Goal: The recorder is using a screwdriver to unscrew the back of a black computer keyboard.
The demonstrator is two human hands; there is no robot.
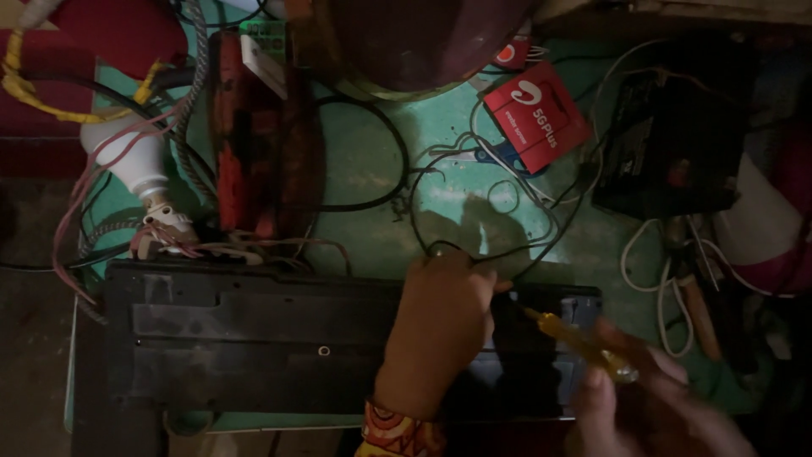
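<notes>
A long black flat device (254, 334), seemingly the underside of a keyboard, lies across the near edge of a green table (372, 161). My left hand (440, 326) rests on its right part, fingers curled at the upper edge next to thin black wires (474, 220). My right hand (651, 398), blurred at the lower right, grips a yellow-handled screwdriver (579, 343) whose tip points up-left toward the device's right end. A patterned bracelet shows at my left wrist.
A white light bulb (135, 161) lies at the left among coloured wires. A red-and-black box (254, 135) stands behind the device. A red card packet (537, 114), a black case (677, 144), white cable (651, 271) and tools fill the right side.
</notes>
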